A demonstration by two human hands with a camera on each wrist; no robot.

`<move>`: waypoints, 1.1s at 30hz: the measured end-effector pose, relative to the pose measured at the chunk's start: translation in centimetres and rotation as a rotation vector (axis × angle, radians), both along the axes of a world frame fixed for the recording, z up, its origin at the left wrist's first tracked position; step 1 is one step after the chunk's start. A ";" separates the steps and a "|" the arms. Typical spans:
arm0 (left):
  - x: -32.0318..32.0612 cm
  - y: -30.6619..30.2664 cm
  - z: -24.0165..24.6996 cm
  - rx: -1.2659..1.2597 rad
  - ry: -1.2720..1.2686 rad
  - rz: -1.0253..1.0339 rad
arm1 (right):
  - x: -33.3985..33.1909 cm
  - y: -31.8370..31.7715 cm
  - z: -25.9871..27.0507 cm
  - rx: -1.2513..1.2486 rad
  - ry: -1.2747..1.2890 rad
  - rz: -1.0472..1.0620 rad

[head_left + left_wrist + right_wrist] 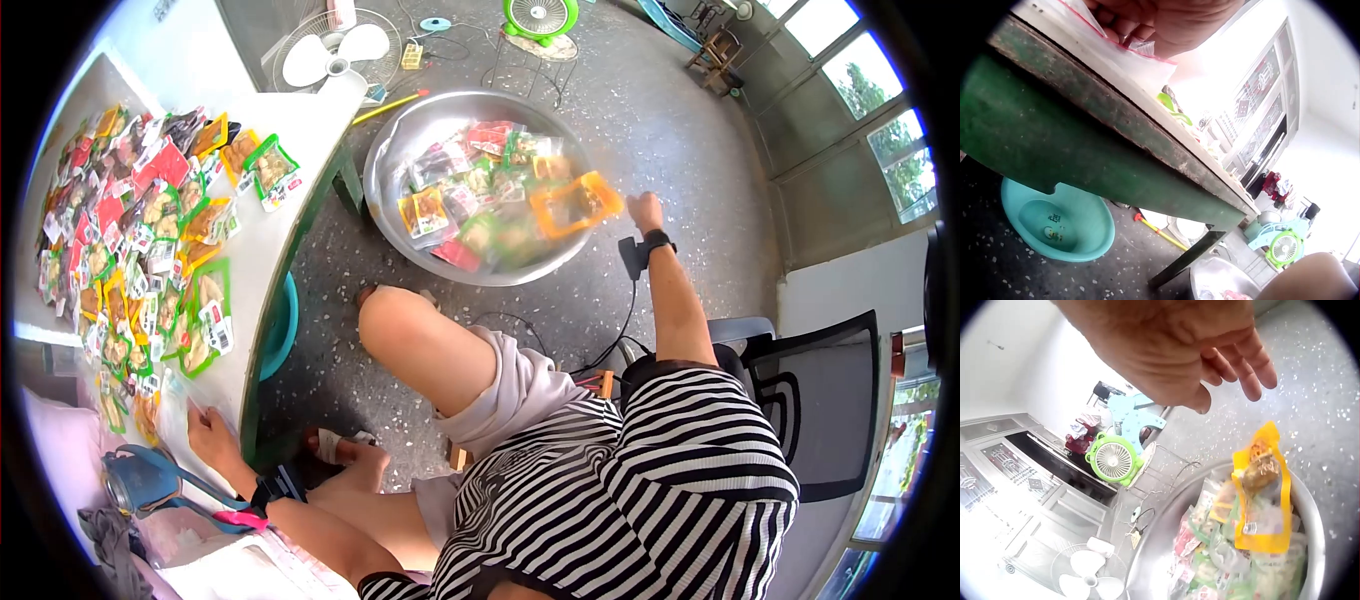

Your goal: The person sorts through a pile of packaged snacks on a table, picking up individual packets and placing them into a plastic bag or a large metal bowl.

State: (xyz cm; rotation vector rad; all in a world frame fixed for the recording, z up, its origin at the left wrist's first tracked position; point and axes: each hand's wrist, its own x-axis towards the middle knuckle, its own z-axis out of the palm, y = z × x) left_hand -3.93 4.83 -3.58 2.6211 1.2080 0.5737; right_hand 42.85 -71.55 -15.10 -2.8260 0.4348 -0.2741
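Note:
Over the right rim of a metal basin [385, 215], a packet with a yellow-orange border [578, 205] hangs blurred in the air; in the right wrist view the same packet [1264, 487] is clear of the fingers. The right hand [646, 212] is just beyond it, its fingers [1250, 369] spread and holding nothing. Many small food packets [1222, 556] lie in the basin. At the table's near edge the left hand [212, 438] pinches a clear plastic bag with a red seal strip [1141, 65], its fingers partly curled.
A heap of packets [150, 220] covers much of the white tabletop [310, 130]. Below the table stands a teal basin [1060, 222]. Beyond the metal basin are a white fan [338, 60] and a green fan [540, 15]. An office chair [820, 400] is at the right.

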 end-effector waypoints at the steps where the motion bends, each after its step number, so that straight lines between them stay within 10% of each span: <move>1: 0.1 0.0 0.1 -0.030 0.004 0.011 | 0.0 0.7 -0.7 -0.018 0.044 0.039; 5: 0.1 0.4 -0.5 0.031 0.046 0.024 | -2.3 7.9 -0.2 0.239 0.219 0.168; 10: -0.5 0.9 -1.1 -0.002 -0.030 -0.003 | -1.9 17.2 -2.3 0.134 0.069 0.821; 23: 1.6 -4.1 3.3 0.082 -0.268 0.108 | -19.5 54.1 26.9 1.066 0.459 1.549; 33: 0.5 -4.1 5.5 0.142 -0.382 0.284 | -23.8 66.1 16.4 0.514 0.079 1.475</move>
